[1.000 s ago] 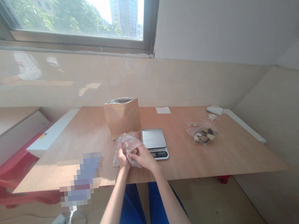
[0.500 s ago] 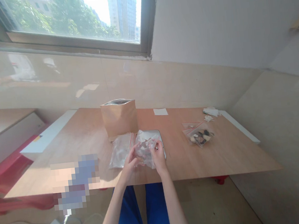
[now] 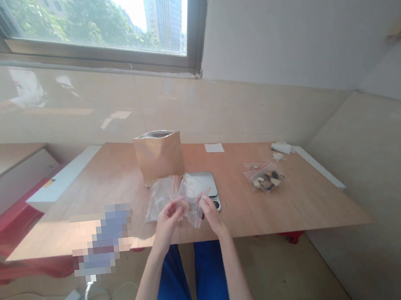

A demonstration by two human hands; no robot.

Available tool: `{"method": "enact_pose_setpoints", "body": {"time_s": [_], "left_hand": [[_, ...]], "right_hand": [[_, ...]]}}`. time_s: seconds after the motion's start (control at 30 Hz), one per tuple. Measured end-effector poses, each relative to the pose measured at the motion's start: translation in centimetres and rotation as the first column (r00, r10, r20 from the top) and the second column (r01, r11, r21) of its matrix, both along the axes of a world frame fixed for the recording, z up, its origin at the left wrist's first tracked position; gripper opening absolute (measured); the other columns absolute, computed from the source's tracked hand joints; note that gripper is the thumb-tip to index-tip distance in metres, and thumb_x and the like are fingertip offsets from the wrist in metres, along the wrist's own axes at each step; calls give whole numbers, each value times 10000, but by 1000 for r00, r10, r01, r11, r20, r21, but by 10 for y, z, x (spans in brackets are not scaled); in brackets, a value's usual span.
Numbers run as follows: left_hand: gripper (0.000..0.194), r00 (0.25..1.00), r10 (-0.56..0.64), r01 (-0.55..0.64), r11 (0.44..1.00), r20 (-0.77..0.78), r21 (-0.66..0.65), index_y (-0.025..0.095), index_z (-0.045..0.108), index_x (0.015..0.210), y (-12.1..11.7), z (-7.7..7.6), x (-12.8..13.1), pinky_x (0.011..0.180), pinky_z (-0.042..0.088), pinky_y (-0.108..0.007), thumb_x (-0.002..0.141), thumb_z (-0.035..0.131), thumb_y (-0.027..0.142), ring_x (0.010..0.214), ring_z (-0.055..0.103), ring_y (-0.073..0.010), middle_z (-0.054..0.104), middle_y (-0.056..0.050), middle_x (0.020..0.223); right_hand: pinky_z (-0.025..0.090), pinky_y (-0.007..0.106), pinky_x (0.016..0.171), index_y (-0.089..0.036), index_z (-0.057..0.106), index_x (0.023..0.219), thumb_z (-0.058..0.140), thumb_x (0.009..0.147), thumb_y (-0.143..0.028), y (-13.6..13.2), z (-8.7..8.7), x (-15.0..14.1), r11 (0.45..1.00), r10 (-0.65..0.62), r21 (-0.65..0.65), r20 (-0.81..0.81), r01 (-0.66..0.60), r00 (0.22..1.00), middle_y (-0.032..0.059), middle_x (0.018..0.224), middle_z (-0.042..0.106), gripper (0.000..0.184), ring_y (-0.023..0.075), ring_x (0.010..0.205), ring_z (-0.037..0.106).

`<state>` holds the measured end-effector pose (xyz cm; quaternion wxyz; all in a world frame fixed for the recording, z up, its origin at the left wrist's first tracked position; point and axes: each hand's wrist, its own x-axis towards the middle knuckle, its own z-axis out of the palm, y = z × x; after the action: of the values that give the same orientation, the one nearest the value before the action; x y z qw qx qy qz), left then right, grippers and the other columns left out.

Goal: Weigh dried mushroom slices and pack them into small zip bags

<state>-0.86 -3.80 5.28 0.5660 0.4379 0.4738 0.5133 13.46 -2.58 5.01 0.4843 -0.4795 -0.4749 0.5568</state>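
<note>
My right hand (image 3: pixel 211 218) pinched a clear plastic zip bag (image 3: pixel 193 201); my narrowly curled left hand (image 3: pixel 167 224) stayed just beside it. Beyond them stood a tall brown kraft-paper pouch (image 3: pixel 158 156), upright.

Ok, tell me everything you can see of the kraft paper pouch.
The kraft paper pouch is a light brown stand-up bag, upright on the wooden tabletop toward the far edge, left of the digital scale. Its top is open, showing a shiny dark lining at the mouth. A clear plastic bag lies against its lower front edge.
</note>
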Motion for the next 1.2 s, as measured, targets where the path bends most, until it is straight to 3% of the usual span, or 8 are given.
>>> {"method": "enact_pose_setpoints", "body": {"time_s": [0.2,0.33,0.43,0.53,0.8,0.93,1.13,1.2], "left_hand": [[305,938,308,-305,951,-156,48,152,591,884,2,-9,8,807,469,-339,625,540,305,862,625,-208,673,-73,878],[236,884,382,-379,923,-269,63,178,562,850,1,-7,8,777,462,-332,644,521,287,811,614,-198,653,-44,819],[218,845,388,-381,920,-367,95,187,561,853,0,-2,5,732,463,-320,672,504,293,759,612,-194,649,-31,780],[258,857,358,-330,934,-370,140,184,592,899,1,2,1,721,465,-310,686,490,285,747,615,-189,663,-34,802],[374,940,289,-273,956,-183,109,162,621,1022,2,2,-5,766,462,-302,717,518,353,887,607,-198,671,-70,958],[380,952,289,-285,957,-102,56,147,607,1004,1,5,-5,726,472,-288,697,527,355,859,608,-192,663,-69,940],[220,841,394,-388,917,-370,93,192,573,883,-2,7,-3,706,450,-300,714,465,284,719,593,-172,630,-14,776],[200,833,390,-379,919,-392,107,199,555,874,-3,8,-2,699,452,-301,723,469,297,713,600,-177,631,-12,764]], "right_hand": [[413,239,616,-212,502,842,481,776,-300,-2,-5,-24,987,125,92,95,-134,988,-19,763,534,112,131,676,493],[431,244,588,-219,503,878,510,784,-351,-5,0,-35,986,147,66,71,-151,987,-26,753,532,163,133,656,512],[439,241,605,-211,523,839,536,764,-361,-4,-1,-39,991,99,81,41,-102,994,-29,732,529,167,132,678,515],[432,238,630,-202,549,831,567,743,-343,-1,-5,-41,995,69,78,-2,-68,998,-28,730,548,168,127,685,514],[429,247,694,-185,605,813,656,689,-334,1,-9,-42,999,-6,46,-214,16,977,-2,787,629,200,142,736,557],[431,247,624,-176,627,816,664,689,-398,1,-13,-39,999,-14,-34,-281,5,960,-5,716,622,259,130,632,541],[453,267,689,-179,669,798,661,687,-383,-1,-6,-38,998,46,46,-139,-40,989,13,750,647,232,161,731,570],[457,276,732,-187,676,798,632,708,-377,-2,-2,-40,997,43,64,-141,-34,989,17,788,657,215,164,759,579]]}}
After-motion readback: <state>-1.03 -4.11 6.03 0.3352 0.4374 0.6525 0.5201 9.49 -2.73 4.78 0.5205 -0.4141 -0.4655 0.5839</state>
